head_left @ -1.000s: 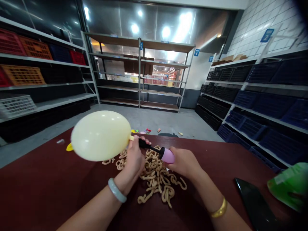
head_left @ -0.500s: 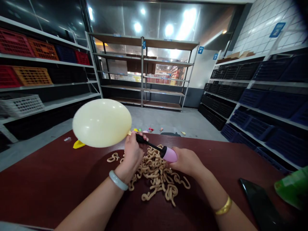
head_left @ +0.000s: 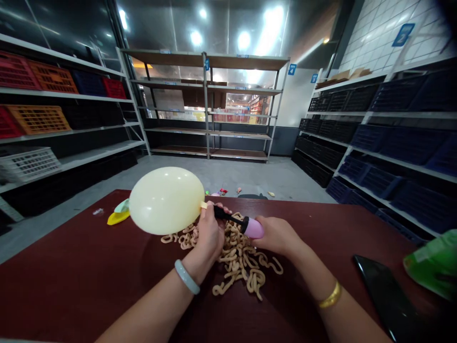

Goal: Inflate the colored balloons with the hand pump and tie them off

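A pale yellow inflated balloon (head_left: 166,200) sits on the black nozzle of a small pink hand pump (head_left: 250,226). My left hand (head_left: 210,233) is closed around the balloon's neck where it meets the nozzle. My right hand (head_left: 276,234) grips the pink body of the pump. Both hands hover over a heap of tan S-shaped clips (head_left: 235,259) on the dark red table (head_left: 71,281).
A black phone (head_left: 383,297) and a green bag (head_left: 433,267) lie at the right of the table. Flat yellow and green balloons (head_left: 117,214) lie at the far left edge. Small coloured bits litter the floor beyond. Shelves with crates line both sides.
The balloon and both hands have shifted a little to the right and lower in view, as the camera moved. The grips on neck and pump stay the same.
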The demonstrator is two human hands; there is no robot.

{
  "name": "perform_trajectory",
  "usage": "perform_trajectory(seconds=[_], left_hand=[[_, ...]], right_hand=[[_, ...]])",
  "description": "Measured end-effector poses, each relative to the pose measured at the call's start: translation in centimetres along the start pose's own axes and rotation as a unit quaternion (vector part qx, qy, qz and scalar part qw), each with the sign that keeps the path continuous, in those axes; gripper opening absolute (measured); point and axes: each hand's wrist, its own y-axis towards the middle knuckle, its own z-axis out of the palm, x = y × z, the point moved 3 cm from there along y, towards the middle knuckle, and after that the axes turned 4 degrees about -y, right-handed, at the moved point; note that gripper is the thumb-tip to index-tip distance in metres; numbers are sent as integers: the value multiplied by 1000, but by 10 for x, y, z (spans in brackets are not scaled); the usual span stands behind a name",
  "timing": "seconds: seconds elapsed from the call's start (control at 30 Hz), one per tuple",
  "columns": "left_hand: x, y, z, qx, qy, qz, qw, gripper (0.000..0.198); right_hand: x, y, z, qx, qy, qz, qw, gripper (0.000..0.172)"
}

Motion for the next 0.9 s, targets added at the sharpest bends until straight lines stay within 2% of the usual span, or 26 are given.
perform_trajectory(seconds=[0.13, 0.23, 0.33, 0.43, 0.53, 0.63, 0.77, 0.9], left_hand=[[12, -17, 9, 31, 17, -7, 999, 28], [6, -21, 16, 38, 11, 12, 999, 29], [-11, -14, 23, 59, 14, 41, 997, 25], [-38, 3, 20, 68, 27, 82, 994, 24], [-65, 23, 10, 23, 29, 116, 993, 25], [-82, 34, 3, -3, 24, 141, 990, 24], [-75, 31, 5, 7, 9, 140, 990, 24], [-46, 16, 8, 23, 6, 95, 995, 26]], right_hand=[[18, -1, 1, -11, 17, 13, 1000, 36], [26, -2, 0, -21, 19, 23, 999, 37], [27, -2, -1, -27, 31, 21, 999, 40], [18, 0, -1, -14, 41, 10, 999, 40], [4, 3, -1, 19, 41, 4, 999, 38], [-6, 4, -3, 40, 46, 4, 998, 37], [-12, 3, -7, 27, 29, 0, 999, 37], [-6, 1, -7, 9, 7, -5, 1000, 37]])
